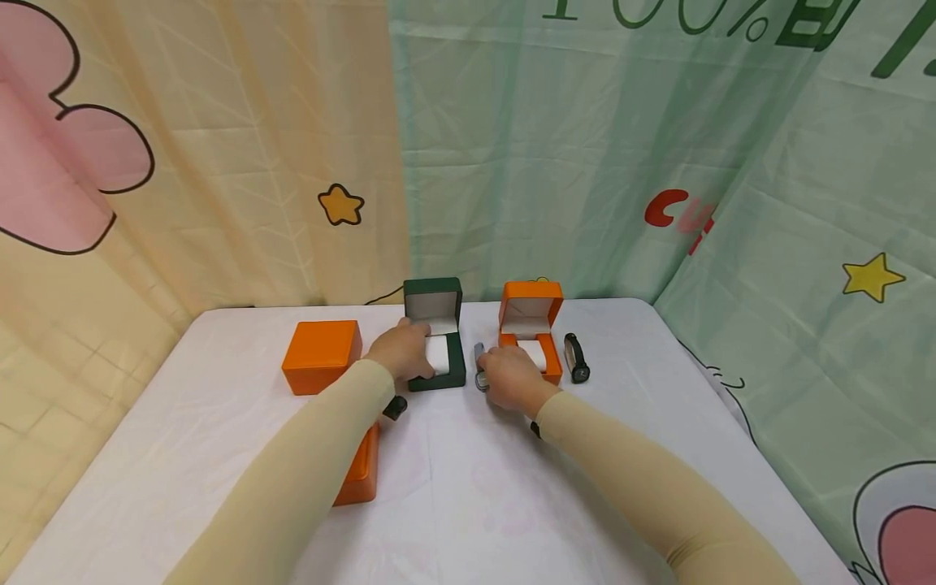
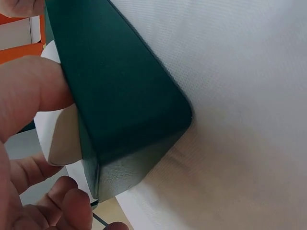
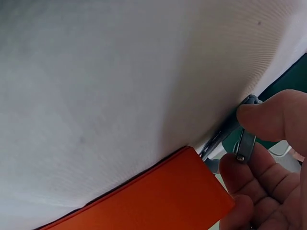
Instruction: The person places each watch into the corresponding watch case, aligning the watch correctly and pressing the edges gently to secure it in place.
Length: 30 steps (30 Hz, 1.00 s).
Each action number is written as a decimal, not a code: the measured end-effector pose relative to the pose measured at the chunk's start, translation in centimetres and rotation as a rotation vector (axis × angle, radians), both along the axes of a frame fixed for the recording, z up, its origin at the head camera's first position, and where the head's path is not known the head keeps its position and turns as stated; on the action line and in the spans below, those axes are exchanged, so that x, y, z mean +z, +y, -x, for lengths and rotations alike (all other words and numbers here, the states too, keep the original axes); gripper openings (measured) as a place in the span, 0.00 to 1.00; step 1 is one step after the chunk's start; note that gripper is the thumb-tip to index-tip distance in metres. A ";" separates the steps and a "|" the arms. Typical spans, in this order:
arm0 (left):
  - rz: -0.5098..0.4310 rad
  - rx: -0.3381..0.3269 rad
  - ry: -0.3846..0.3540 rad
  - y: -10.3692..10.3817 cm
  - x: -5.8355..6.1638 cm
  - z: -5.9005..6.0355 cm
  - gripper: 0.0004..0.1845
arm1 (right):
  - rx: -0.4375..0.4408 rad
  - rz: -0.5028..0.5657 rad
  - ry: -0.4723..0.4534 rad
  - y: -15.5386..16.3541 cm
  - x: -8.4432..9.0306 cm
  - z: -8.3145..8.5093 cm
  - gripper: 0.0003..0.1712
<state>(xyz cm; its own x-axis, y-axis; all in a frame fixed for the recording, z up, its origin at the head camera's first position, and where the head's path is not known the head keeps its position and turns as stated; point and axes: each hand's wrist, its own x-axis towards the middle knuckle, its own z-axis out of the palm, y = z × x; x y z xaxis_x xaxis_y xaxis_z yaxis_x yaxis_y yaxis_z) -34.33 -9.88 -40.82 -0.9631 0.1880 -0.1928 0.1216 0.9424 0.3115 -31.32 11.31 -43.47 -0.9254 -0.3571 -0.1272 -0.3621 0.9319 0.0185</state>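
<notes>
My left hand (image 1: 400, 353) reaches into the open dark green watch box (image 1: 457, 361). In the left wrist view, its thumb (image 2: 38, 91) goes over the box wall onto the white cushion (image 2: 64, 136), with a fingertip at the cushion's other side. The right hand (image 1: 515, 375) pinches a watch with a grey strap (image 3: 221, 132) between thumb and fingers, low over the cloth between the two open boxes. Beside that hand stands an open orange watch box (image 1: 552, 357) with a white cushion inside; the hand overlaps its front left corner in the head view.
A black-strapped watch (image 1: 576, 359) lies right of the open orange box. On the left stands a closed orange box (image 1: 322, 357); another orange box (image 1: 361, 467) nearer the front is partly hidden by the left sleeve. White cloth (image 1: 468, 504) covers the table; printed curtains hang behind.
</notes>
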 end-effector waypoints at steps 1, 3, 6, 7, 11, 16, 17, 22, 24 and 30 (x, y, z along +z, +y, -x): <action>0.000 -0.006 0.011 0.0 0.1 -0.1 0.43 | 0.003 0.000 0.008 0.0 -0.1 0.0 0.20; -0.018 -0.013 0.025 -0.1 0.2 -0.2 0.43 | 0.012 -0.004 0.026 0.0 -0.2 -0.1 0.21; -0.063 -0.010 0.033 -0.2 0.4 -0.3 0.43 | 0.019 0.002 0.042 0.1 -0.3 -0.1 0.22; -0.090 -0.005 0.031 -0.2 0.5 -0.4 0.42 | 0.021 0.004 0.044 0.1 -0.3 -0.2 0.22; -0.161 0.010 0.030 -0.6 0.8 -0.4 0.41 | 0.030 0.018 0.045 0.1 -0.3 -0.3 0.22; -0.166 -0.010 0.029 -1.0 1.1 -0.6 0.44 | 0.036 0.024 0.049 0.1 -0.3 -0.4 0.20; -0.169 -0.013 0.025 -1.1 1.2 -0.7 0.44 | 0.034 0.025 0.045 0.0 -0.3 -0.4 0.20; -0.197 -0.016 0.000 -1.0 1.7 -1.1 0.45 | 0.010 0.048 -0.002 -0.2 0.0 -0.5 0.21; -0.201 -0.013 -0.007 -1.0 1.8 -1.2 0.46 | 0.001 0.057 -0.019 -0.2 0.1 -0.5 0.21; -0.213 0.000 -0.015 -1.0 2.2 -1.6 0.44 | -0.010 0.106 -0.040 -0.2 0.1 -0.6 0.22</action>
